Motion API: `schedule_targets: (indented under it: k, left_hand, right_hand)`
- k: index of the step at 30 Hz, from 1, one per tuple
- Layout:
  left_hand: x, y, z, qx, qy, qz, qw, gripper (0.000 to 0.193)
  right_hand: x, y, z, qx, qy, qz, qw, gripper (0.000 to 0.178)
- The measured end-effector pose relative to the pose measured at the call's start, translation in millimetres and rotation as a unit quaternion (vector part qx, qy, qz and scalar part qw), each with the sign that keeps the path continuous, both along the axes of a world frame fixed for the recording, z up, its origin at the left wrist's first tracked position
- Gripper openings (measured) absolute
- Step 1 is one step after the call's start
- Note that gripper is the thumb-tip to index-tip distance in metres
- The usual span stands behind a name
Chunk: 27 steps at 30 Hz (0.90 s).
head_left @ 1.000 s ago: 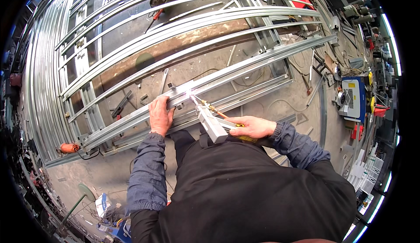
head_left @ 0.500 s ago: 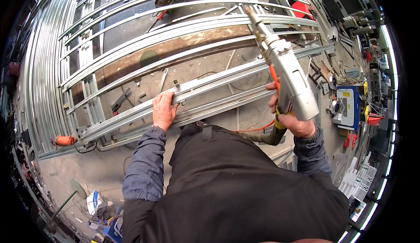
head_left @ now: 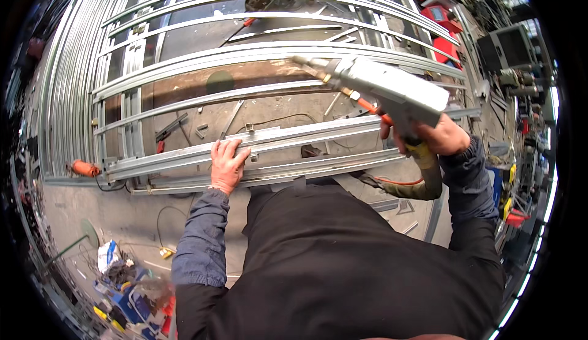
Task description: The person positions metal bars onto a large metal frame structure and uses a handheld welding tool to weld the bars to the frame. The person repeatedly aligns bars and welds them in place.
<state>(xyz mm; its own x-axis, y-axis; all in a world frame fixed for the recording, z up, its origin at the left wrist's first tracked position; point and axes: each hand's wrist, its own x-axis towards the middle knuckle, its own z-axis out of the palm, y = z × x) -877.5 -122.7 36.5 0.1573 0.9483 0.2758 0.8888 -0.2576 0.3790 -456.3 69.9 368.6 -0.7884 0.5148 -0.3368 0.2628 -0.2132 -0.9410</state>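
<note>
A silver welding gun (head_left: 395,84) is held in my right hand (head_left: 447,137), with fingers closed round its handle. Its narrow nozzle points to the far left, above the metal frame. An orange hose (head_left: 370,105) runs along the gun, and a thick dark cable (head_left: 422,184) hangs from its grip. My left hand (head_left: 227,166) lies on the near metal rail (head_left: 294,133), fingers extended over it and thumb apart. Beside those fingertips a short piece of square tube (head_left: 249,127) stands against the rail. My right fingertips are partly hidden behind the gun.
Long parallel rails of the frame (head_left: 202,63) stretch across the far side. Many metal profiles (head_left: 67,95) lie side by side at the left, near an orange cylindrical tool (head_left: 86,168). A rusty beam (head_left: 263,74) passes below the frame. Blue-and-red clutter (head_left: 135,297) sits lower left.
The welding gun has turned so its nozzle points much further left and its body lies flatter. My right hand has moved right and up. My left hand stays on the rail, fingers slightly more spread.
</note>
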Motion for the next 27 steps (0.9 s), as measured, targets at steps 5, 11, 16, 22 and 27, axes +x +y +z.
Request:
schedule_targets:
  k: [5,11,16,22,27]
  left_hand:
    - [11.6,-6.5,-3.8,-0.028,-0.01,0.072,0.997,0.029]
    - [22.1,-5.4,2.4,-0.064,0.003,0.104,0.992,0.029]
    - [25.9,-1.3,2.7,-0.065,-0.004,0.107,0.992,0.031]
    - [27.1,-0.4,4.2,-0.074,-0.007,0.11,0.991,0.032]
    - [26.2,-0.4,4.7,-0.078,-0.004,0.11,0.991,0.032]
  right_hand:
    - [-11.8,68.6,-92.7,-0.163,-0.085,0.207,0.961,0.04]
    - [-35.4,104.0,-182.1,-0.297,-0.137,0.291,0.899,0.055]
    - [-49.8,113.3,-197.4,-0.338,-0.187,0.267,0.883,0.054]
    - [-53.8,124.5,-216.3,-0.381,-0.193,0.27,0.863,0.05]
    - [-57.5,127.1,-224.5,-0.36,-0.207,0.282,0.865,0.051]
